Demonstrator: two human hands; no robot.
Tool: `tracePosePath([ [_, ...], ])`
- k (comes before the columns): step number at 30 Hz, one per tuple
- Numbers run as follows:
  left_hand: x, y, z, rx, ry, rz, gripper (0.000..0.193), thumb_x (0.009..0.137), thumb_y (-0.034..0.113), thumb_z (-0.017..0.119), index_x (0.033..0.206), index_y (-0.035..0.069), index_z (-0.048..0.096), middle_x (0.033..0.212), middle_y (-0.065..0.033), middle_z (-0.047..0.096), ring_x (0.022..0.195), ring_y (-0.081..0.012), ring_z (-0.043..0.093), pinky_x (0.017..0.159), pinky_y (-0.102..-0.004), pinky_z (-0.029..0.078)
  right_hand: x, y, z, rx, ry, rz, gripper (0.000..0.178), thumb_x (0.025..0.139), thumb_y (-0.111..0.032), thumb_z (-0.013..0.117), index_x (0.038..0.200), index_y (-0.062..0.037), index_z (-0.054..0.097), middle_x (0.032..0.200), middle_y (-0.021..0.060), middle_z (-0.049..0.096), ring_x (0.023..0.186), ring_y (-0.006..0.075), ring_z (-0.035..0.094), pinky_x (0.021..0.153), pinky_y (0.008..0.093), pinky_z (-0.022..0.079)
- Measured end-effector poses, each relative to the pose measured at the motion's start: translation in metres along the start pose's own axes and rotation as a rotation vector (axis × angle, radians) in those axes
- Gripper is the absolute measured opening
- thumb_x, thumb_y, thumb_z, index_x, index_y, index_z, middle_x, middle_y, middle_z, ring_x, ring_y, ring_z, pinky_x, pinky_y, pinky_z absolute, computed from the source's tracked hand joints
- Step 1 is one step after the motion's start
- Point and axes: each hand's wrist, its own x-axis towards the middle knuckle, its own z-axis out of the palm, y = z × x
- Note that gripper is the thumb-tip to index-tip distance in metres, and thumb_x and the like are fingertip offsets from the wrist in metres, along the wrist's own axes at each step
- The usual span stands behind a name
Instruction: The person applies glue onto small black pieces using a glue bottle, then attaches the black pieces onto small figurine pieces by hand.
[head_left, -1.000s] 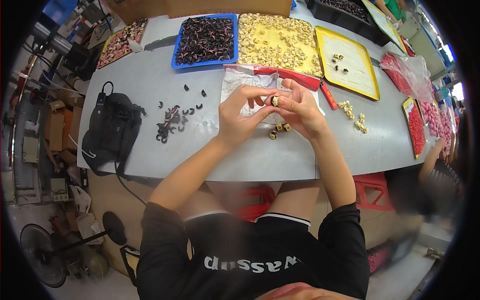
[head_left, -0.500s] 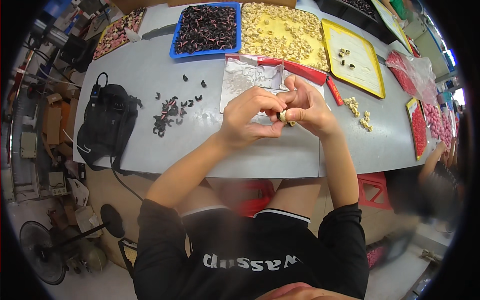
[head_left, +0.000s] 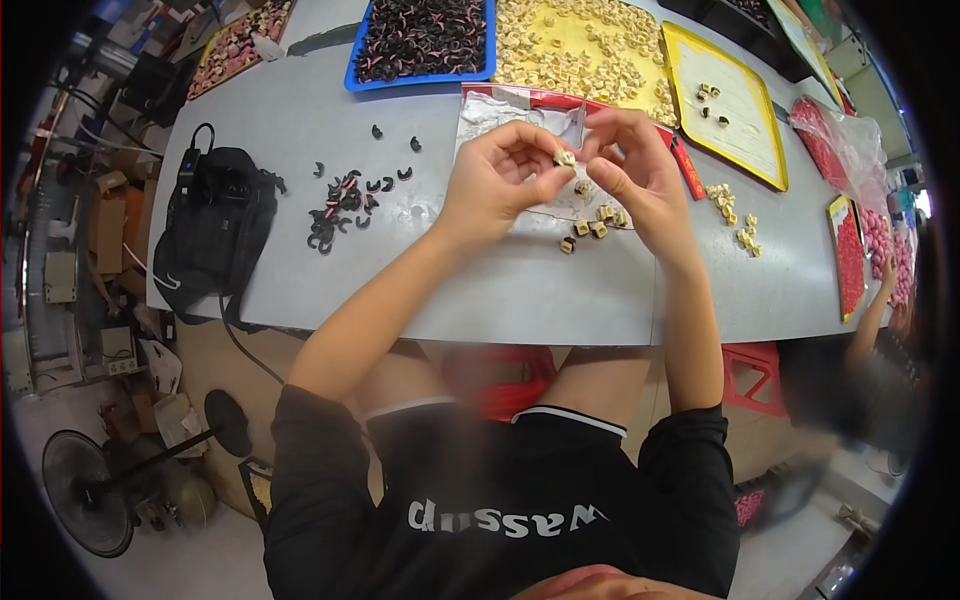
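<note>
A small cream ring-like piece [head_left: 564, 158] is pinched between the thumb and fingertips of my left hand [head_left: 492, 180], above a white paper-lined tray with a red edge [head_left: 490, 107]. To its right my right hand [head_left: 645, 180] is raised with thumb and fingers apart, and nothing shows between them. Several cream-and-dark pieces [head_left: 598, 229] lie on the table just below the hands. Off to the left is a loose scatter of black curved pieces [head_left: 338, 212], some with pink. Small cream pieces [head_left: 722, 203] lie right of my right hand.
At the back stand a blue tray of black pieces [head_left: 490, 62] and a yellow tray of cream pieces [head_left: 655, 75]. A yellow-rimmed tray [head_left: 745, 130] holds a few pieces. A black bag with a cable [head_left: 222, 215] lies at left. Another person's arm [head_left: 868, 325] shows at far right.
My hands have drawn apart; the right one has come off the small piece, which stays in my left fingers. The cream-and-dark pieces below are now uncovered. The whole view has shifted slightly.
</note>
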Motion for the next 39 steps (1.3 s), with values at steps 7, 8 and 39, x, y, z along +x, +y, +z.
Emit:
tracePosePath([
  [7,-0.001,-0.003,-0.008,-0.078,-0.136,-0.167,0.031,0.083,0.015,0.068,0.108,-0.001,0.060,0.106,-0.0088,0.062,0.101,-0.0155,0.058,0.093,-0.0317,0.046,0.003,-0.005,0.005,-0.268,-0.076,-0.262,0.026,0.079,-0.004,0.065,0.105,-0.0055,0.068,0.110,0.0083,0.059,0.105,0.0212,0.054,0.092,0.0333,0.043],
  [8,-0.001,-0.003,-0.008,-0.079,-0.155,-0.172,0.034,0.083,0.017,0.068,0.111,-0.001,0.060,0.106,-0.0091,0.061,0.104,-0.0166,0.057,0.097,-0.0340,0.044,0.002,-0.005,0.003,-0.290,-0.065,-0.258,0.024,0.079,-0.003,0.065,0.103,-0.0057,0.069,0.107,0.0081,0.060,0.103,0.0213,0.055,0.090,0.0328,0.044],
  [39,0.001,-0.021,-0.009,-0.215,-0.239,-0.277,0.059,0.076,0.032,0.060,0.117,-0.009,0.053,0.115,-0.0133,0.056,0.108,-0.0208,0.055,0.100,-0.0375,0.040,0.001,0.000,0.015,-0.609,0.057,-0.512,0.026,0.066,0.002,0.071,0.092,-0.0022,0.071,0.084,0.0082,0.062,0.075,0.0194,0.061,0.066,0.0277,0.049],
])
